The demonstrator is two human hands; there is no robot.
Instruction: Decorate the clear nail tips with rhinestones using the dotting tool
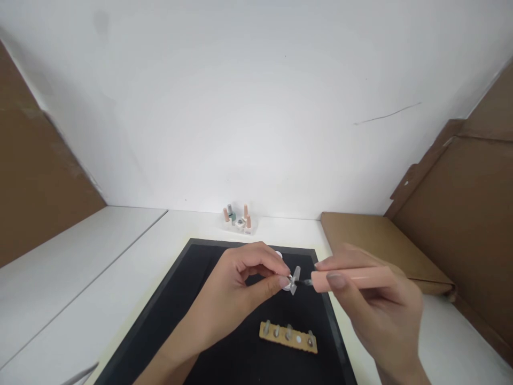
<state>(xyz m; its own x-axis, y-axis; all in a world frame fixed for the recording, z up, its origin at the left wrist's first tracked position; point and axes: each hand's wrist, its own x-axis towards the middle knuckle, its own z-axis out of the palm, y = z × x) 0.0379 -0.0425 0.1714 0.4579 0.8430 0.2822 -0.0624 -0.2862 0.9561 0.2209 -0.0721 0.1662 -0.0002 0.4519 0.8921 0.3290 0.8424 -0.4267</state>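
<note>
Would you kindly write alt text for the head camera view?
A right hand holds a pink-handled brush up to a clear nail-shaped piece held in the left hand, over a black mat. On the mat, a tan strip bears similar pieces; small bottles sit near the white wall.

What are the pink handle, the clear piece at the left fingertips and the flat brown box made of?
Pink handle: probably plastic, with a soft sheen along its side. Clear piece: perhaps plastic, looking smooth and translucent. Flat brown box: likely cardboard, from its matte brown face.
</note>
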